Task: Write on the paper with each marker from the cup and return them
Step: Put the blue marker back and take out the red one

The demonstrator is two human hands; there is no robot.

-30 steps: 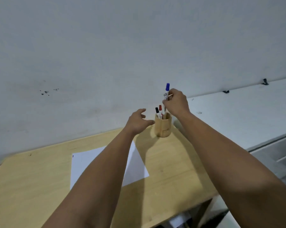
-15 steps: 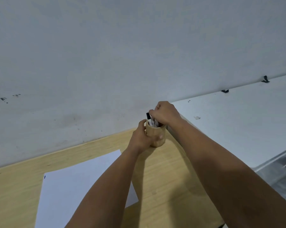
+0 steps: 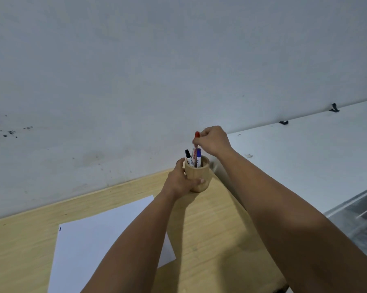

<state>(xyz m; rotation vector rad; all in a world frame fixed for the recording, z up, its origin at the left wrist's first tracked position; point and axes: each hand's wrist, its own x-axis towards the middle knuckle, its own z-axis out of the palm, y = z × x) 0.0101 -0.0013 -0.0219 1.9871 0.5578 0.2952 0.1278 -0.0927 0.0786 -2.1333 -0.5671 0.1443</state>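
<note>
Now at the cup, with a change of marker. Round light-wood cup (image 3: 197,176): upright at the far edge of the pale wooden table (image 3: 216,225), gripped around its near side by the left hand (image 3: 181,181), thumb across the front; a second ago left unheld. Blue-capped white marker (image 3: 198,157): a second ago pinched above the rim, now back inside, beside the black-capped marker (image 3: 188,156). Red-capped white marker (image 3: 196,144): pinched near the cap by the right hand (image 3: 212,142), half raised, lower end not yet clear of the rim. White sheet of paper (image 3: 98,246): flat, near left, small blue mark (image 3: 60,229) at its far-left corner. Judged: blue turn finished and returned; red turn starting, black not yet used.
</note>
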